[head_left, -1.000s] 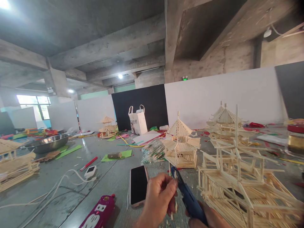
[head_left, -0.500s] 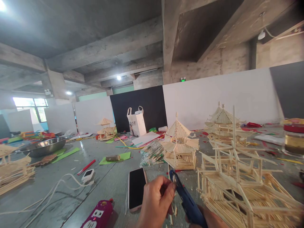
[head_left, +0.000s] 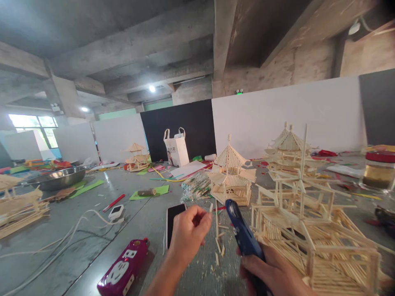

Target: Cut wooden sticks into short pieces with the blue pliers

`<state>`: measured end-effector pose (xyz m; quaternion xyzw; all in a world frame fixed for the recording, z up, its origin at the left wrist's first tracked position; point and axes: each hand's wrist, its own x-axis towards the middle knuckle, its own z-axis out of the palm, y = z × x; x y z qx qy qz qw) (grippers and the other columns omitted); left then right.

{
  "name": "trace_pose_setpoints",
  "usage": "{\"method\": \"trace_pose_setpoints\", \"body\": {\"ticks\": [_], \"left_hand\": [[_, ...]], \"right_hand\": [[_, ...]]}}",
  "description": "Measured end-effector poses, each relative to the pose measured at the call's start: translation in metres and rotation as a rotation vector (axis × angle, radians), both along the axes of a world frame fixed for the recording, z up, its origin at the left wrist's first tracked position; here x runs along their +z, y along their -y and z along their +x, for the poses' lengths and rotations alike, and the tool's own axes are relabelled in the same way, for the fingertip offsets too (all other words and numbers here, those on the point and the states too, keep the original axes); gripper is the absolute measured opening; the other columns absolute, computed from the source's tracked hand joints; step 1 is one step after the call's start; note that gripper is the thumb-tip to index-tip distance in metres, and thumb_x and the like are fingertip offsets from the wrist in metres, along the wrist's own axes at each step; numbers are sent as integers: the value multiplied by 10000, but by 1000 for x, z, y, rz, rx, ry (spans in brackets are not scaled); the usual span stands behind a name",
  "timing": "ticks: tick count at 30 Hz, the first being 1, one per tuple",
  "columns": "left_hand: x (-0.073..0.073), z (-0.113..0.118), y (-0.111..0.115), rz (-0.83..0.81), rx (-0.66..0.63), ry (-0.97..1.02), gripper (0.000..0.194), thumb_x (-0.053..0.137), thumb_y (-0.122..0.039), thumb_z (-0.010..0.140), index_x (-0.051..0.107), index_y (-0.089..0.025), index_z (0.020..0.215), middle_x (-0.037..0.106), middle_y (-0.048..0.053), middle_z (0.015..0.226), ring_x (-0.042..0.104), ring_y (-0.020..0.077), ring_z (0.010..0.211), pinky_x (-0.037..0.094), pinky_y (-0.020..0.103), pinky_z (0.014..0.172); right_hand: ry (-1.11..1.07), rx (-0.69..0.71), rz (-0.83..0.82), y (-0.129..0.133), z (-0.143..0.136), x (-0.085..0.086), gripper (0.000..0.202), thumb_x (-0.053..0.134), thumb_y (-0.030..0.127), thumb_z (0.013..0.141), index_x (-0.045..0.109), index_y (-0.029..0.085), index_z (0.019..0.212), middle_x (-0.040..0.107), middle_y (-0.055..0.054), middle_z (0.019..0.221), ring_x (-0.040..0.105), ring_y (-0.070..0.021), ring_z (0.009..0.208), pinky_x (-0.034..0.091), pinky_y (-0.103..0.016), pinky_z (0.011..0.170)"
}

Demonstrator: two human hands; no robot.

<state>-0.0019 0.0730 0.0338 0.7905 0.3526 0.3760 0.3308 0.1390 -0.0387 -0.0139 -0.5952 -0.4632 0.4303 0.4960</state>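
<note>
My left hand (head_left: 191,228) is closed in a pinch near the middle of the table. A short pale stick piece (head_left: 211,207) pokes up at its fingertips. My right hand (head_left: 268,267) grips a dark blue hand tool (head_left: 243,234) with a rounded upper end. Its exact kind does not show clearly. Tool and left hand are apart. Beneath them lie wooden stick scraps (head_left: 219,242). A phone (head_left: 173,220) is partly hidden behind my left hand. Right of the tool stands an unroofed stick model building (head_left: 308,234), with a roofed stick pavilion (head_left: 231,176) beyond.
A purple power strip (head_left: 123,267), a white cable (head_left: 77,230) and a red pen (head_left: 114,202) lie at left. Farther back are a metal bowl (head_left: 58,179), a bundle of sticks in plastic (head_left: 197,186) and a paper bag (head_left: 176,151). A red-lidded jar (head_left: 379,172) stands right.
My left hand has moved left and away from the blue tool. The tool's end now points up, apart from the fingers. The view has shifted slightly.
</note>
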Motion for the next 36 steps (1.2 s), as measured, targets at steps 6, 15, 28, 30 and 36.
{"method": "trace_pose_setpoints", "body": {"ticks": [6, 15, 28, 30, 36], "left_hand": [[-7, -6, -14, 3, -169, -694, 142, 495, -235, 672, 559, -171, 562, 513, -47, 450, 547, 108, 418, 319, 169, 413], [-12, 0, -15, 95, -61, -882, 179, 488, -191, 671, 624, -172, 557, 579, -2, 460, 562, 126, 462, 322, 200, 469], [-31, 15, -14, 290, 40, -746, 186, 460, -242, 770, 644, -217, 777, 665, 9, 773, 589, 146, 709, 332, 233, 603], [-34, 18, -13, 282, 29, -750, 180, 472, -240, 755, 650, -211, 746, 664, 14, 767, 589, 149, 715, 331, 233, 603], [-44, 24, -12, 203, 61, -777, 202, 506, -322, 730, 676, -213, 720, 677, 30, 734, 608, 182, 701, 355, 255, 595]], "right_hand": [[-121, 29, 42, 5, 8, -12, 344, 414, 435, 677, 488, 136, 830, 512, 20, 561, 493, -132, 432, 377, -216, 406], [-100, 15, 36, 9, 8, -8, 334, 396, 429, 675, 508, 135, 786, 541, -13, 506, 508, -154, 437, 393, -237, 434], [-181, 4, 65, 12, 7, -7, 324, 449, 424, 687, 448, 149, 859, 556, -7, 622, 526, -160, 461, 421, -256, 444], [-196, -6, 59, 14, 6, -3, 353, 461, 425, 681, 434, 141, 888, 555, 0, 599, 526, -153, 450, 413, -239, 436], [-221, -19, 51, 15, 4, 1, 353, 476, 426, 689, 426, 147, 900, 556, 2, 631, 534, -156, 472, 428, -248, 460]]}}
